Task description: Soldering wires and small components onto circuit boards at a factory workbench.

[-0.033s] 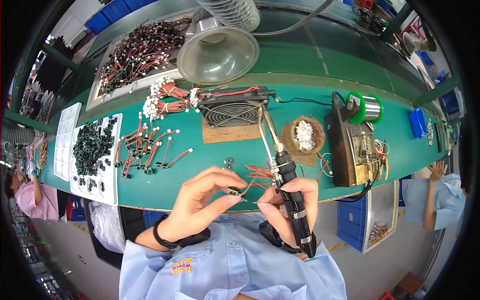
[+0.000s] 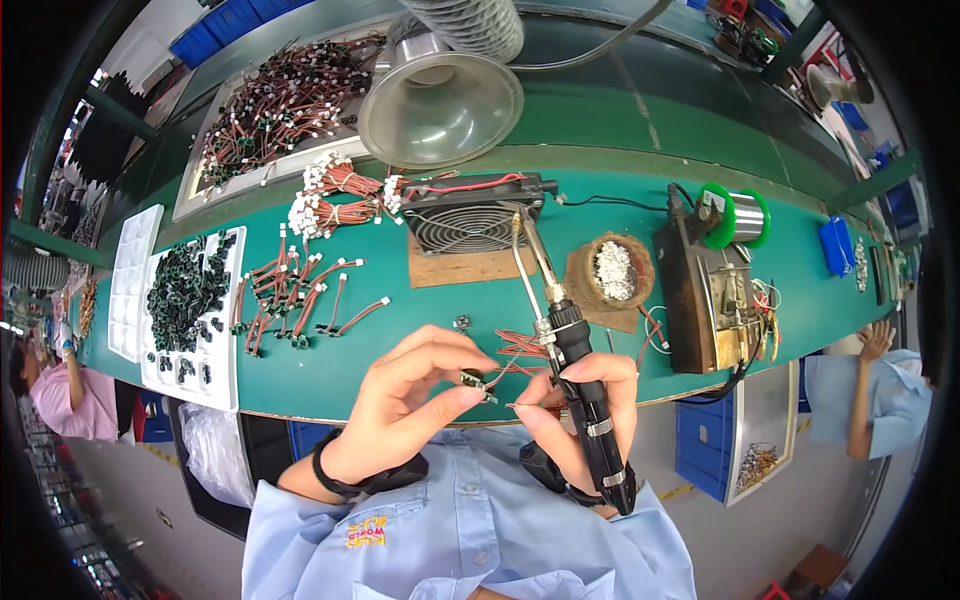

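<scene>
Near the counter's (image 2: 420, 370) front edge, the left hand (image 2: 415, 400) fingers pinch a tiny, light connector (image 2: 472, 379) by its body, its thin wires likely fragile, while the right hand (image 2: 580, 405) grips a soldering iron (image 2: 575, 370).

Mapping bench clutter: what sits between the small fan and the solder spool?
In the head view, between the fan and the spool sits a round holder of whitish lumps, with a black cable along the back.

Light blue button-up shirt (image 2: 470, 530), collared, small red-and-yellow embroidered emblem at 9 o'clock of the placket. Black band on left wrist (image 2: 335, 478); black strap on right wrist (image 2: 545, 470). Both hands bare, left hand (image 2: 410, 405), right hand (image 2: 575, 400).
</scene>
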The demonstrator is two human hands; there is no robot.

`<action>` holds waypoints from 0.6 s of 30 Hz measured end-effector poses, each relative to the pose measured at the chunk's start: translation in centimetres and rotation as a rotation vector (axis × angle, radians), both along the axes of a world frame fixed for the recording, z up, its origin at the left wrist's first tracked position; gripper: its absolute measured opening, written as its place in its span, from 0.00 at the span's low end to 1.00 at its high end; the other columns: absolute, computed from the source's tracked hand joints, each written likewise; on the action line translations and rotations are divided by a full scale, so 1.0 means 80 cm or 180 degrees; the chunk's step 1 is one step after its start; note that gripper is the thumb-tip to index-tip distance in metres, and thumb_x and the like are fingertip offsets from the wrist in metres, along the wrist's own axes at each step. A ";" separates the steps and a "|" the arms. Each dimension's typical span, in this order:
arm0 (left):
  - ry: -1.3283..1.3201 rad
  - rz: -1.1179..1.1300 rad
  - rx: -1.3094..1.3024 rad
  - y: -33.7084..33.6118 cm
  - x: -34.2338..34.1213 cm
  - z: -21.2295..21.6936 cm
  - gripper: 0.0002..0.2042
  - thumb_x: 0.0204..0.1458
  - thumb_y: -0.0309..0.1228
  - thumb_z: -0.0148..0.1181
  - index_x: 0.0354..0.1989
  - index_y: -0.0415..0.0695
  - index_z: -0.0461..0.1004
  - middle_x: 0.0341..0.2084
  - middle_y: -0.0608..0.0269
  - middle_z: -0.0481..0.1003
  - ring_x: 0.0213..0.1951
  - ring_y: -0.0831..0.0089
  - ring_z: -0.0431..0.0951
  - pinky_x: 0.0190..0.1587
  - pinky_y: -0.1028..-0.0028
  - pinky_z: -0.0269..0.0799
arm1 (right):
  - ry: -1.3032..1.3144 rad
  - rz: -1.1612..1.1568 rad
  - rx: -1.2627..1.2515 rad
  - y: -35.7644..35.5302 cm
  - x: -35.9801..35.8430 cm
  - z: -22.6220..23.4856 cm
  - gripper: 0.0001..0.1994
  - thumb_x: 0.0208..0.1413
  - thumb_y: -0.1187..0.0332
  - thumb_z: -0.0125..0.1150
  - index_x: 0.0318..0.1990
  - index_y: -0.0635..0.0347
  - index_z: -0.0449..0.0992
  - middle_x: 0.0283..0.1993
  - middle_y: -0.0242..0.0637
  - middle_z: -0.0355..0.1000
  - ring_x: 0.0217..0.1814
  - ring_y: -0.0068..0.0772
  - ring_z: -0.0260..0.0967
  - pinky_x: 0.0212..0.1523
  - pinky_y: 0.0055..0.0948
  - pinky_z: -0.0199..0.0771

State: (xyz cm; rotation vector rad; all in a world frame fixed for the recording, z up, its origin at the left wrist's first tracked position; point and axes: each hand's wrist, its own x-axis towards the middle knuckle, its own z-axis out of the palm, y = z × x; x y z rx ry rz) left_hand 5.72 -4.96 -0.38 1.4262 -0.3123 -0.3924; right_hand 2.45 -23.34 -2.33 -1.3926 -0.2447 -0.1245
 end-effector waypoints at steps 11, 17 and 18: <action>0.0943 0.0366 -0.0965 0.040 0.004 -0.010 0.13 0.52 0.30 0.55 0.43 0.36 0.66 0.33 0.61 0.69 0.36 0.73 0.70 0.42 0.75 0.65 | -0.0233 0.0239 -0.0634 0.055 0.027 0.015 0.23 0.44 0.83 0.61 0.43 0.59 0.54 0.32 0.43 0.69 0.30 0.23 0.71 0.26 0.17 0.70; 0.1583 -0.0174 -0.2034 0.056 0.010 -0.037 0.13 0.53 0.30 0.54 0.44 0.38 0.65 0.37 0.60 0.70 0.40 0.74 0.70 0.43 0.76 0.65 | -0.0096 0.0273 -0.0668 0.070 0.024 0.017 0.23 0.42 0.84 0.62 0.42 0.60 0.55 0.33 0.43 0.69 0.31 0.24 0.72 0.29 0.20 0.72; 0.1624 -0.0338 -0.2221 0.058 0.010 -0.040 0.12 0.54 0.29 0.53 0.44 0.39 0.65 0.39 0.60 0.70 0.42 0.74 0.70 0.45 0.75 0.65 | -0.0188 0.0261 -0.0698 0.071 0.024 0.018 0.23 0.41 0.84 0.62 0.42 0.60 0.56 0.33 0.43 0.69 0.31 0.24 0.72 0.30 0.21 0.73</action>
